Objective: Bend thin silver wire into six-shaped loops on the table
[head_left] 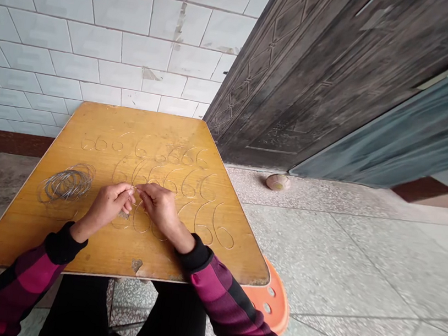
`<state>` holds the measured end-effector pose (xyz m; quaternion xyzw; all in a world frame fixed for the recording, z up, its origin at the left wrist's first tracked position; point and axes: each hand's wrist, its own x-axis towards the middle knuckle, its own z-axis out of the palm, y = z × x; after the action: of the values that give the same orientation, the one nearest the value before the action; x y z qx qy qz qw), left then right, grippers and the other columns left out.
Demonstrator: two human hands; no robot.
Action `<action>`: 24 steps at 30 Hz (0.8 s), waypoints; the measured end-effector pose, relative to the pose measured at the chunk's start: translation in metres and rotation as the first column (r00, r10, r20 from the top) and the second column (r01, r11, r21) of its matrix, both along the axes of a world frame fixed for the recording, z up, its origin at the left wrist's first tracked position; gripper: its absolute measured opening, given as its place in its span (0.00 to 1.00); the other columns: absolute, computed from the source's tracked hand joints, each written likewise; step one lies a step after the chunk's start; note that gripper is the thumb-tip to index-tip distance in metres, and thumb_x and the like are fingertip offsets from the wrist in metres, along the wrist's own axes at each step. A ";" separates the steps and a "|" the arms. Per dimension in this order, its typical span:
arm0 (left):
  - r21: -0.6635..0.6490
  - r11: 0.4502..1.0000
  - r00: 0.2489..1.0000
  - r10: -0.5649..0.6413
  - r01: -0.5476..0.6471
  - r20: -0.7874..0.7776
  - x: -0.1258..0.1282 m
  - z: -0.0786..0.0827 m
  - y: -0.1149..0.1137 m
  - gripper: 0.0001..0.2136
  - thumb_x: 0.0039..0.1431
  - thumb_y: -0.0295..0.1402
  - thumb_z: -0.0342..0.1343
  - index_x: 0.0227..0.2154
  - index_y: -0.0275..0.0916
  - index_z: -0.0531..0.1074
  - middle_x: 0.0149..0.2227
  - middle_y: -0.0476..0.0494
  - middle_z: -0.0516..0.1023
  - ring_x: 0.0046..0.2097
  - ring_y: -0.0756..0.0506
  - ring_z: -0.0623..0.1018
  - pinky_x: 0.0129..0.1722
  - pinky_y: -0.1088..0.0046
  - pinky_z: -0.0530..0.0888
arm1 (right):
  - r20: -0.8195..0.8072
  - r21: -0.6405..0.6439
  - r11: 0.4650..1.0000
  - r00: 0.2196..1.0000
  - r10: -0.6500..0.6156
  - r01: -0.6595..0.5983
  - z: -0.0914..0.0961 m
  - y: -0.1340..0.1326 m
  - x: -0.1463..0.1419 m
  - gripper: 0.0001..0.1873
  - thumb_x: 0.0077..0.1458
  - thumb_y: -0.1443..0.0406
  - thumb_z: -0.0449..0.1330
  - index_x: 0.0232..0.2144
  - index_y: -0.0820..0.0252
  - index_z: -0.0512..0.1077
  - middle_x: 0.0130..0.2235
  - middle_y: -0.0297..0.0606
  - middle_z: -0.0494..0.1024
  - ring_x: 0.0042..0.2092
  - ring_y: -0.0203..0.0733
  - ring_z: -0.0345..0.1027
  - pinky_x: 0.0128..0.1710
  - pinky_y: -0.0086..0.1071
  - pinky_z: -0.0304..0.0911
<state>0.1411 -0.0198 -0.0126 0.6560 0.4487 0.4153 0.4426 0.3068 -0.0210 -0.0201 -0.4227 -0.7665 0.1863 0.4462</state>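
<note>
Silver wire [134,189] sits pinched between the fingers [128,192] of my left hand [107,208] and my right hand [159,207], both sets closed on it just above the yellow wooden tabletop [38,242]. A loose wire coil [67,184] lies left of my left hand, and bent wire loops [172,180] shaped like sixes lie ahead of and around my hands.

Where the left hand [107,208] meets the right hand [162,208], the wire [134,190] is too fine to follow, and the hands hide parts of the bent wire shapes [143,222] beneath them. Left of the hands, the strands of the wire coil [67,184] are too thin to count. Far beyond the right hand, a small round object [277,182] is too blurred to name, and the door [322,87] is smeared and cut off by the top edge. Right of the hands, the table [150,124] partly hides an orange stool [272,302].
</note>
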 end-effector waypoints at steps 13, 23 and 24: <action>0.153 0.985 0.996 0.081 -0.074 -0.043 -0.001 -0.009 0.000 0.09 0.58 0.36 0.53 0.36 0.38 0.75 0.26 0.47 0.78 0.23 0.50 0.76 0.25 0.76 0.73 | 0.018 0.000 1.000 0.999 0.026 -0.026 0.000 0.001 0.000 0.13 0.62 0.65 0.51 0.37 0.58 0.77 0.28 0.39 0.76 0.27 0.36 0.66 0.31 0.29 0.60; 0.122 0.988 0.996 0.092 -0.090 -0.013 -0.008 0.003 0.003 0.10 0.57 0.37 0.53 0.24 0.39 0.71 0.22 0.49 0.75 0.21 0.51 0.73 0.23 0.77 0.70 | -0.448 -0.423 0.868 0.893 0.050 -0.261 -0.006 0.002 0.001 0.14 0.52 0.54 0.62 0.34 0.59 0.76 0.23 0.32 0.74 0.22 0.33 0.67 0.22 0.27 0.64; 0.087 0.992 0.995 0.093 -0.094 0.016 -0.009 0.004 0.004 0.10 0.57 0.38 0.53 0.24 0.38 0.71 0.22 0.48 0.75 0.21 0.51 0.73 0.23 0.77 0.70 | -0.535 -0.476 0.811 0.844 0.040 -0.340 -0.006 0.003 0.001 0.16 0.49 0.53 0.65 0.34 0.59 0.76 0.24 0.32 0.75 0.22 0.32 0.68 0.22 0.27 0.64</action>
<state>0.1326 -0.0160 -0.0089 0.6506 0.4578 0.4588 0.3958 0.3079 -0.0177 -0.0264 -0.3883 -0.5761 0.5484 0.4654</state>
